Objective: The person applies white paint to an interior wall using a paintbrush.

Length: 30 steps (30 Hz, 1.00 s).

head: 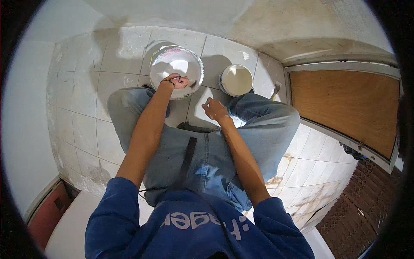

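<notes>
My left hand (177, 81) is closed in a fist over the near part of a large round bucket (201, 69). Whitish material coats the bucket's inside, and its rim is smeared with paint. Whatever the fist may hold is hidden beneath it; a small dark patch shows just to its right. My right hand (215, 109) hovers between my knees with curled fingers, white spots on the skin and nothing visible in its grasp. Beyond it, to the right, a smaller bucket (237, 79) contains smooth cream-coloured paint.
A paintbrush (276, 91) rests by the right wall, beyond my right knee. Light floor tiles (84, 85) carry white smears. At right stands a wooden panel (344, 108) in a pale metal frame. A plastered wall (200, 14) closes off the far side.
</notes>
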Available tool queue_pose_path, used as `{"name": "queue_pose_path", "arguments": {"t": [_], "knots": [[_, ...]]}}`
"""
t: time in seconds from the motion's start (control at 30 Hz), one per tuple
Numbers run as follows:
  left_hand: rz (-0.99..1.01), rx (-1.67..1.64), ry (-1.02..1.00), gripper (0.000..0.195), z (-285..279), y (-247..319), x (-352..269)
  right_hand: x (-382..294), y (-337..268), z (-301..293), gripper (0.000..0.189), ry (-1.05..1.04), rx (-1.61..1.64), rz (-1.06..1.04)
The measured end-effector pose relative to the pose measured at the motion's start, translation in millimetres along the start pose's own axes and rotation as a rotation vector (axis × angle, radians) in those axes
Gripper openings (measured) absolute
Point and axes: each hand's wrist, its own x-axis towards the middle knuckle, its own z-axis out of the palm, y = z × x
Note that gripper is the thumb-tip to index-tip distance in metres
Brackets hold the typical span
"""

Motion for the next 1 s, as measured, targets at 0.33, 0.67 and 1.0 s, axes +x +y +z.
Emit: {"name": "queue_pose_path", "arguments": {"t": [0.33, 0.67, 1.0], "knots": [[-0.02, -0.064, -0.069, 0.016, -3, 4, -6, 3, 2, 3, 0.037, 0.016, -0.018, -0.019], [0.388, 0.169, -0.095, 0.011, 0, -48, -20, 11, 16, 15, 0.035, 0.142, -0.053, -0.077], [0.681, 0.969, -0.324, 0.015, 32, -80, -66, 43, 60, 47, 0.046, 0.038, -0.145, -0.13]]}}
